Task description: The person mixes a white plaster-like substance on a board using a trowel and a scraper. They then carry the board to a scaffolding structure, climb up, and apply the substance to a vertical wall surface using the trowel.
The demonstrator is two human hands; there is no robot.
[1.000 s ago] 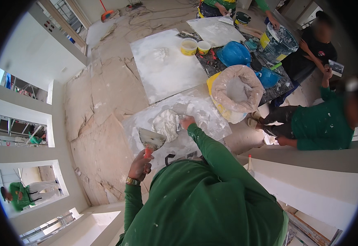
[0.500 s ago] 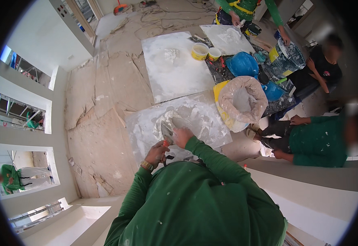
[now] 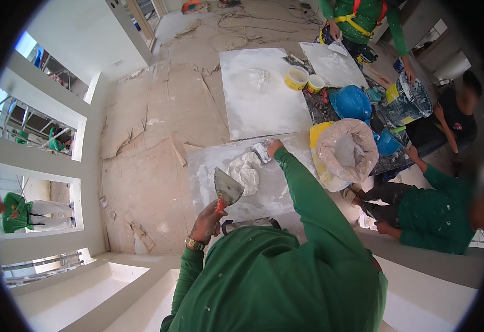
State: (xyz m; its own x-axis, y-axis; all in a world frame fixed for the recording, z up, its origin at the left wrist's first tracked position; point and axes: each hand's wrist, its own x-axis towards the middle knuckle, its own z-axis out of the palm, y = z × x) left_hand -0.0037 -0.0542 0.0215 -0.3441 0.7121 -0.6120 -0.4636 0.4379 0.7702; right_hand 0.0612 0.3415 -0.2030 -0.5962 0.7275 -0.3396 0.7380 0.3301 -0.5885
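Observation:
My left hand (image 3: 204, 223), a watch at its wrist, grips the red handle of a putty knife (image 3: 228, 187). The knife's broad blade points away from me, over the near edge of a smeared board (image 3: 279, 191). On that board lies a heap of wet white plaster (image 3: 245, 172). My right hand (image 3: 274, 148) reaches past the heap to the board's far side, closed on a flat scraper (image 3: 261, 152). The scraper's plaster-smeared blade lies against the heap's far right side; its handle is mostly hidden by the hand.
Right of the board stands an open sack of powder (image 3: 348, 146). Beyond are another white board (image 3: 264, 105), yellow tubs (image 3: 297, 78), a blue hard hat (image 3: 350, 102) and a large bucket (image 3: 407, 100) under a co-worker's hand. Another person in green (image 3: 436, 213) sits at right.
My hands were together over the plaster and are now apart. The putty knife has come back toward me; my right hand has moved forward and right with the scraper. The view has shifted.

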